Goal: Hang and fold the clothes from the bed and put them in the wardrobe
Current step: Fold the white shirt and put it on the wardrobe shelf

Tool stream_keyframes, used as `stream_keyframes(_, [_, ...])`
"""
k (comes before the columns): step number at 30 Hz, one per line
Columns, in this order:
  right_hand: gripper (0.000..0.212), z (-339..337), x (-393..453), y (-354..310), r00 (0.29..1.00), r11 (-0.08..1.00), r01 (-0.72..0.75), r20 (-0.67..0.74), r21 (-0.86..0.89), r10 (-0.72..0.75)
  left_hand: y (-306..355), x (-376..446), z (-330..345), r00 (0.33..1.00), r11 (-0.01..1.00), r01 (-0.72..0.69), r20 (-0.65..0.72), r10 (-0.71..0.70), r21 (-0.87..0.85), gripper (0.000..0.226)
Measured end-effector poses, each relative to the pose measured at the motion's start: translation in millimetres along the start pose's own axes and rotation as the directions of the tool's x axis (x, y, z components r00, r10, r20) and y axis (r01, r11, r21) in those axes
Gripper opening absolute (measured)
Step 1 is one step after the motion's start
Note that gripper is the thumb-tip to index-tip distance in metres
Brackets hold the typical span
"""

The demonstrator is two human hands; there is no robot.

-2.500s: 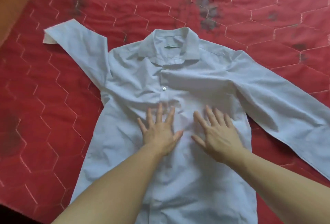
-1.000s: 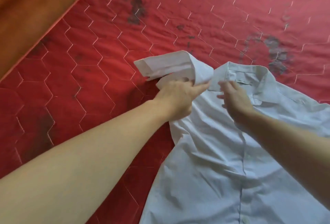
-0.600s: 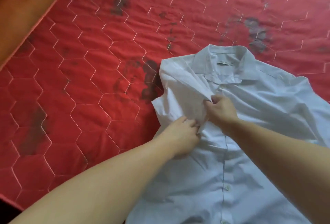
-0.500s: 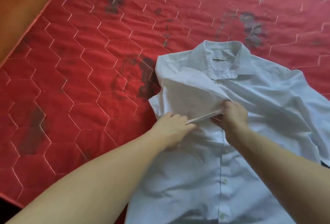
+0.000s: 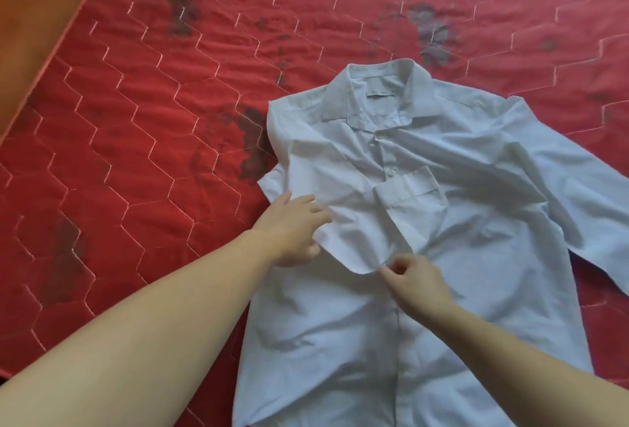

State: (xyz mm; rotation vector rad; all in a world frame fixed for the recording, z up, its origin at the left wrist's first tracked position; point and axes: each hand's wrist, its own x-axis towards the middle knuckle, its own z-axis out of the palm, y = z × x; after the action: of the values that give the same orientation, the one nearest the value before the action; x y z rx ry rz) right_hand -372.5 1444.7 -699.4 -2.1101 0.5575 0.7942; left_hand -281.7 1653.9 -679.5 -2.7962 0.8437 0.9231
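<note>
I can't read any text, brand, number or sign from my feed. The only thing that might carry print is a small label [image 5: 378, 94] sewn inside the collar [image 5: 374, 86] of the white shirt [image 5: 476, 222], and whatever marks it bears are too faint and small for me to make out. The red quilted mattress [image 5: 170, 120] shows only stitched hexagons and dark stains, no lettering.
</note>
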Motion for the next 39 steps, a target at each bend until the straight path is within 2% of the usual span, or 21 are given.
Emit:
stream_keyframes(2, [0.029, -17.9, 12.0, -19.7, 0.940, 0.983, 0.118, -0.303, -0.142, -0.157, -8.4, -2.4, -6.0, 0.985, 0.988, 0.091, -0.133, -0.107, -0.123, 0.049])
stream_keyframes(3, [0.032, -26.5, 20.3, -27.0, 0.903, 0.984, 0.122, -0.397, -0.126, -0.163, -13.9, -0.7, -8.4, 0.953, 0.965, 0.160, -0.222, -0.206, -0.209, 0.049])
stream_keyframes(5, [0.051, -37.8, 41.3, -30.8, 0.913, 0.997, -0.009, -0.407, -0.081, -0.025, -26.8, 4.6, -10.2, 0.847, 0.870, 0.310, -0.305, -0.436, -0.384, 0.054])
stream_keyframes(7, [0.072, -39.9, 58.2, -23.2, 0.954, 0.976, -0.123, -0.291, -0.182, 0.066, -43.5, 10.6, -4.9, 0.790, 0.774, 0.415, -0.232, -0.567, -0.478, 0.061])
stream_keyframes(10, [0.027, -33.1, 63.7, -14.1, 0.949, 0.960, -0.041, -0.312, -0.276, -0.049, -66.7, 19.1, 11.9, 0.827, 0.701, 0.436, -0.057, -0.560, -0.565, 0.057])
stream_keyframes(11, [0.011, -28.8, 60.8, -10.5, 0.922, 0.977, 0.031, -0.371, -0.211, -0.110, -72.3, 21.2, 18.0, 0.839, 0.681, 0.404, -0.050, -0.542, -0.611, 0.048])
stream_keyframes(13, [0.016, -21.8, 46.5, -8.6, 0.872, 0.988, 0.088, -0.490, 0.128, -0.014, -79.7, 25.8, 24.7, 0.831, 0.623, 0.340, -0.085, -0.550, -0.705, 0.024])
stream_keyframes(15, [0.022, -14.8, 32.7, -1.6, 0.788, 0.827, 0.042, -0.528, 0.560, 0.317, -86.7, 31.7, 27.1, 0.802, 0.562, 0.311, -0.105, -0.588, -0.766, 0.011])
stream_keyframes(18, [0.007, 8.1, 12.7, 20.9, 0.689, 0.522, -0.096, -0.322, 0.847, 0.649, -96.5, 35.7, 27.0, 0.770, 0.461, 0.276, -0.093, -0.631, -0.843, 0.015])
stream_keyframes(22, [0.023, 36.9, -19.3, 32.6, 0.662, 0.187, -0.162, -0.033, 0.969, 0.748, -101.2, 30.8, 21.3, 0.698, 0.304, 0.306, -0.004, -0.716, -0.902, 0.020])
stream_keyframes(25, [0.027, 53.1, -37.2, 32.6, 0.670, 0.076, -0.195, 0.076, 0.978, 0.739, -104.6, 23.3, 21.4, 0.644, 0.166, 0.258, 0.042, -0.764, -0.952, 0.021])
stream_keyframes(28, [0.024, 72.4, -53.8, 21.7, 0.620, 0.175, -0.439, 0.156, 0.881, 0.769, -109.8, 21.9, 24.4, 0.602, 0.003, 0.216, 0.131, -0.788, -0.976, 0.025])
stream_keyframes(29, [0.031, 75.2, -58.8, 13.7, 0.631, 0.259, -0.574, 0.217, 0.777, 0.745, -112.2, 22.9, 26.7, 0.601, -0.059, 0.199, 0.169, -0.781, -0.978, 0.027])
stream_keyframes(31, [0.065, 71.5, -63.1, -12.4, 0.642, 0.517, -0.767, 0.460, 0.380, 0.614, -120.0, 27.3, 35.1, 0.618, -0.181, 0.181, 0.255, -0.744, -0.967, 0.029])
stream_keyframes(33, [0.073, 58.3, -54.7, -52.2, 0.551, 0.793, -0.608, 0.697, -0.039, 0.458, -128.6, 28.8, 48.0, 0.651, -0.251, 0.193, 0.316, -0.690, -0.948, 0.031])
stream_keyframes(34, [0.065, 49.9, -41.2, -76.6, 0.559, 0.880, -0.463, 0.736, -0.105, 0.381, -132.8, 28.4, 54.7, 0.664, -0.256, 0.194, 0.318, -0.676, -0.947, 0.032])
stream_keyframes(35, [0.054, 42.5, -22.9, -104.8, 0.636, 0.934, -0.348, 0.712, -0.080, 0.297, -135.8, 25.9, 57.8, 0.679, -0.231, 0.190, 0.298, -0.671, -0.954, 0.032])
stream_keyframes(36, [0.045, 36.9, 0.2, -132.4, 0.770, 0.963, -0.269, 0.606, 0.023, 0.201, -138.4, 22.7, 57.8, 0.699, -0.171, 0.188, 0.254, -0.669, -0.967, 0.030])
stream_keyframes(37, [0.037, 33.0, 25.8, -156.4, 0.902, 0.971, -0.195, 0.415, 0.139, 0.122, -142.1, 19.5, 56.4, 0.727, -0.060, 0.194, 0.184, -0.661, -0.979, 0.027])
stream_keyframes(38, [0.029, 31.8, 54.0, -179.3, 0.986, 0.972, -0.088, 0.156, 0.216, 0.055, -144.8, 16.1, 53.7, 0.752, 0.101, 0.218, 0.101, -0.651, -0.971, 0.023])
stream_keyframes(39, [0.023, 31.3, 79.2, -204.9, 0.996, 0.981, 0.043, -0.084, 0.188, -0.028, -147.4, 13.6, 51.6, 0.767, 0.260, 0.238, 0.017, -0.641, -0.936, 0.018])
